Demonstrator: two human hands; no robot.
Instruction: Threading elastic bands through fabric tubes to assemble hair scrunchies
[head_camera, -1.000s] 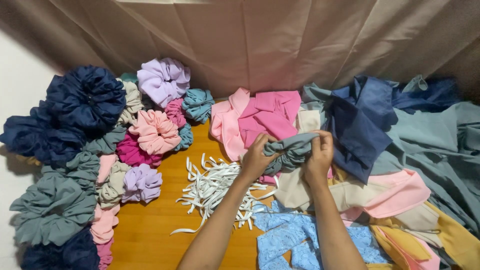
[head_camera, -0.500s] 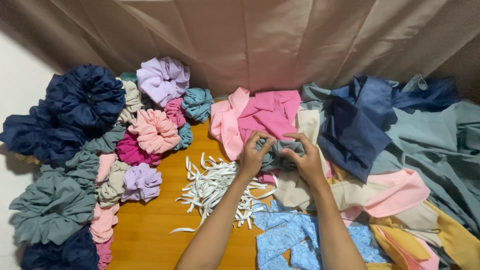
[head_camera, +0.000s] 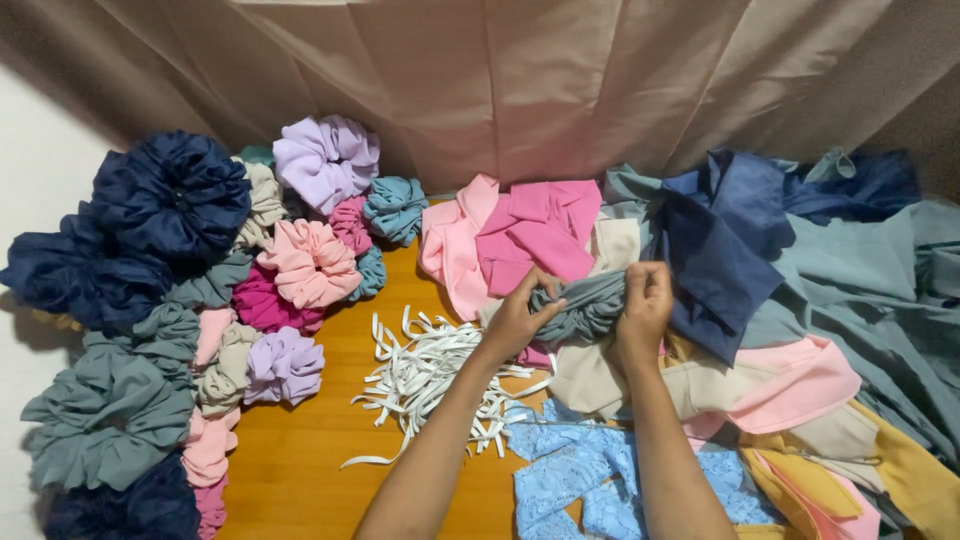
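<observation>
Head view: left hand (head_camera: 515, 322) and right hand (head_camera: 645, 305) both pinch bunched grey-teal fabric (head_camera: 590, 305); loose grip likely lets gathers slip toward elastic strips (head_camera: 430, 375).

Two forearms come up from the bottom edge, both bare, no sleeves showing; left hand (head_camera: 515, 322) carries no ring, no watch, no glove; right hand (head_camera: 645, 305) just as plain, wrist uncovered, fingers unadorned.
</observation>
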